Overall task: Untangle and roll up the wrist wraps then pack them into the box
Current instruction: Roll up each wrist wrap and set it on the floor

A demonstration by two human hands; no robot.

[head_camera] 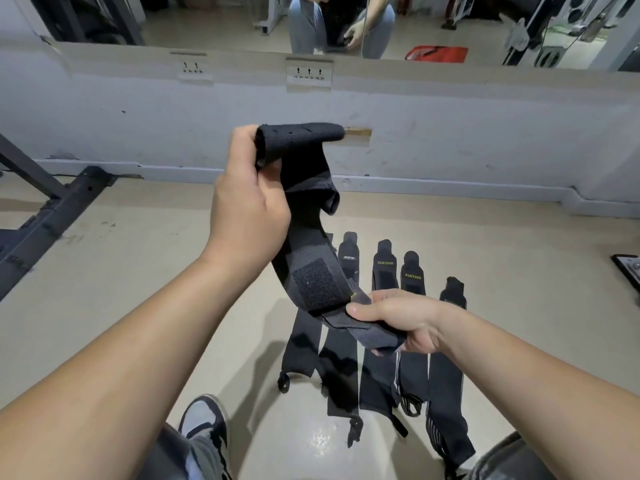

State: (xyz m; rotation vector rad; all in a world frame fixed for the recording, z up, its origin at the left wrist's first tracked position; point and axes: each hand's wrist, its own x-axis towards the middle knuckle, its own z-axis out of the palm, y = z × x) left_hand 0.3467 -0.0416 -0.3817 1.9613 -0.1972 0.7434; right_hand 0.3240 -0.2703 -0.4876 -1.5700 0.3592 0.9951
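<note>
A black wrist wrap [308, 244] hangs curved in the air between my hands, its velcro patch facing me. My left hand [247, 202] grips its upper end, which folds over the fingers. My right hand [398, 322] pinches the lower end, thumb on top. Below them, several more black wrist wraps [379, 344] lie flat side by side on the beige floor, some with yellow lettering and thumb loops at the near ends. No box is in view.
A black metal rack base [45, 216] stands on the floor at the left. A grey wall with sockets [308, 75] and a mirror above it faces me. A dark object [628, 270] lies at the right edge. My shoe [204, 424] shows at the bottom.
</note>
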